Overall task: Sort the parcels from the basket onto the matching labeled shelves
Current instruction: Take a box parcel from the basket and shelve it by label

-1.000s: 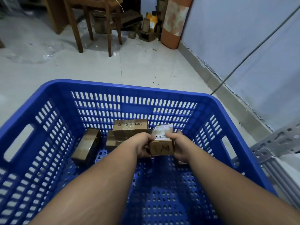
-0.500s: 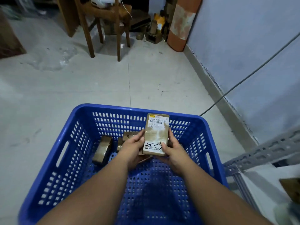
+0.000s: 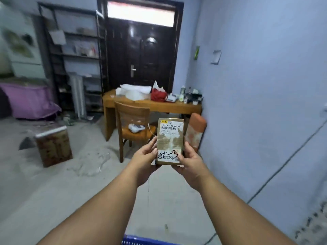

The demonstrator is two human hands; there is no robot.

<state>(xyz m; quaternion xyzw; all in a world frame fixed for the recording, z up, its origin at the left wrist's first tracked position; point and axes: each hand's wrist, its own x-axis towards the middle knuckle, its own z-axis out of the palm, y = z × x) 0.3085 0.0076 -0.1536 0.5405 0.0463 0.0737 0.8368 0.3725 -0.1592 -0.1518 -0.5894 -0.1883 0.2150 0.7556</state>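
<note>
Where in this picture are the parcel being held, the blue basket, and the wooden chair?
parcel (image 3: 169, 141): head view, middle of its taped front face.
blue basket (image 3: 141, 241): head view, rim showing at the bottom edge.
wooden chair (image 3: 131, 114): head view, on its backrest.

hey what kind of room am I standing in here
Probably a lived-in room used for makeshift parcel sorting, not a warehouse: a cluttered wooden desk and chair before a dark door, metal shelving, and a labeled parcel in both hands.

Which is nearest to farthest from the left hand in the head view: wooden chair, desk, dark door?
1. Wooden chair, just beyond the left hand.
2. Desk, behind the chair.
3. Dark door, at the back wall.
</note>
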